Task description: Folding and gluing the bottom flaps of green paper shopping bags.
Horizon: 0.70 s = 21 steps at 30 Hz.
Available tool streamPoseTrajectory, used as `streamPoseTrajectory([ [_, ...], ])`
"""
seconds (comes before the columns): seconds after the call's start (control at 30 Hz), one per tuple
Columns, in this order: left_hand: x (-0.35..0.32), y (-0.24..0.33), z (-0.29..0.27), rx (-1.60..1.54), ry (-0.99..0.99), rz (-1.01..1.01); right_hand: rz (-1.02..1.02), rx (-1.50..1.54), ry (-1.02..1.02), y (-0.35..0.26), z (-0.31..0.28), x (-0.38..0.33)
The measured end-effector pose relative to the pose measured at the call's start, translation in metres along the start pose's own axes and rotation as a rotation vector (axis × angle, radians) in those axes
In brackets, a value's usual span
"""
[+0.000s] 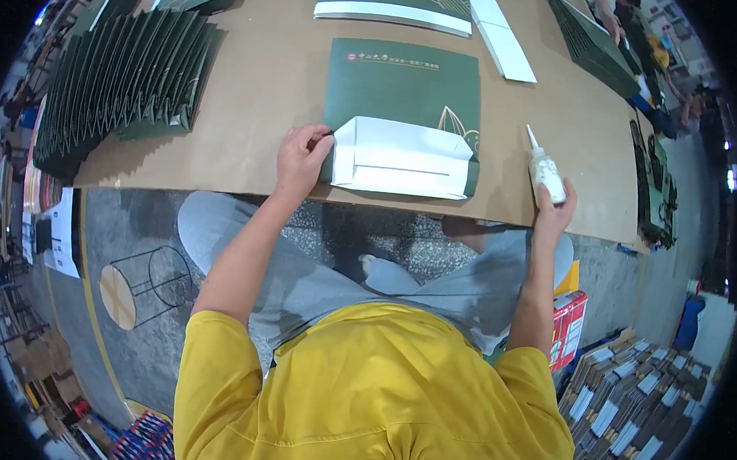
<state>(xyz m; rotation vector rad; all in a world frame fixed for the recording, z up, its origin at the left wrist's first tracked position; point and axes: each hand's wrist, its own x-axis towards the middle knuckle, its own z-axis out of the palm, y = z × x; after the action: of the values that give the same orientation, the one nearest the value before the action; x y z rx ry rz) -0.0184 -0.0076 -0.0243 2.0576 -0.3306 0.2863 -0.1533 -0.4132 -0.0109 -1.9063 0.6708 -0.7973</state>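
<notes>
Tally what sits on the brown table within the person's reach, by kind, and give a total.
Flat green paper bag with white folded bottom, left hand at its corner: 1
White glue bottle, in the right hand: 1
Fanned row of green bags on the table: 1
Total: 3
</notes>
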Motion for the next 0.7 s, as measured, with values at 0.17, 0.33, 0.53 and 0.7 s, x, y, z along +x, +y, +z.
streamPoseTrajectory([
  [0.17,-0.002,-0.008,0.002,0.11,0.019,0.061,0.359,0.812,-0.096,-0.041,0.003,-0.002],
  [0.33,-0.003,-0.007,0.002,0.112,0.024,0.059,0.255,0.598,-0.378,-0.134,0.059,-0.04],
  [0.53,-0.003,-0.003,0.005,0.051,0.044,0.037,-0.629,-0.115,-0.597,-0.192,0.107,-0.07],
  [0.7,-0.003,-0.007,0.007,0.059,0.061,0.102,-0.952,-0.268,-0.614,-0.204,0.133,-0.076],
])
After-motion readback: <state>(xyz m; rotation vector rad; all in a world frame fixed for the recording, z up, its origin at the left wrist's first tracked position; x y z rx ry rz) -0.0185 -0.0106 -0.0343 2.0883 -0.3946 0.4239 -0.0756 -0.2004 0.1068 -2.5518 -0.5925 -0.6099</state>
